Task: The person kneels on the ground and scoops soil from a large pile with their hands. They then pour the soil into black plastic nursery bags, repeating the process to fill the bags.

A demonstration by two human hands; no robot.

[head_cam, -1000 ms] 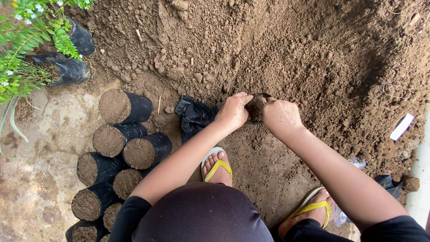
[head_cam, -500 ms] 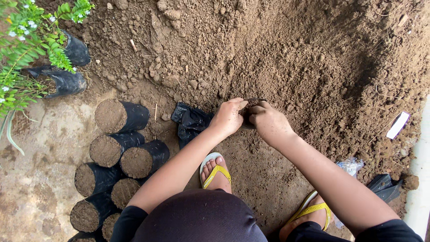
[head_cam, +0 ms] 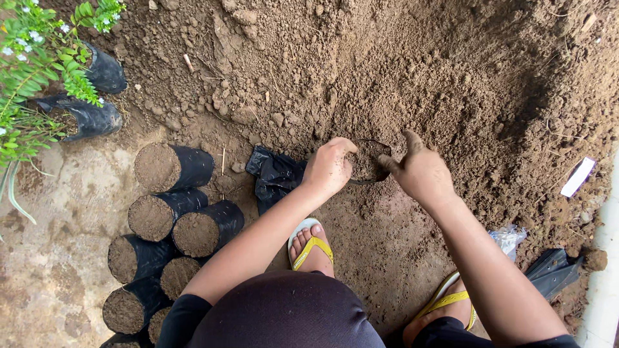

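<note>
A small black grow bag (head_cam: pixel 369 162), nearly full of soil, sits at the foot of the soil heap (head_cam: pixel 412 71). The left hand (head_cam: pixel 329 169) grips its rim at nine o'clock; the right hand (head_cam: pixel 420 173), open, scoops at three o'clock. Filling looks almost done; topping up comes next. Filled bags (head_cam: pixel 173 216) lie stacked at eight o'clock.

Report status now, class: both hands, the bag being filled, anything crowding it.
Left hand gripping bag rim. Right hand open, at far rim. Small black grow bag open, soil inside, sunk in soil heap. Empty black bags lie just left.
</note>
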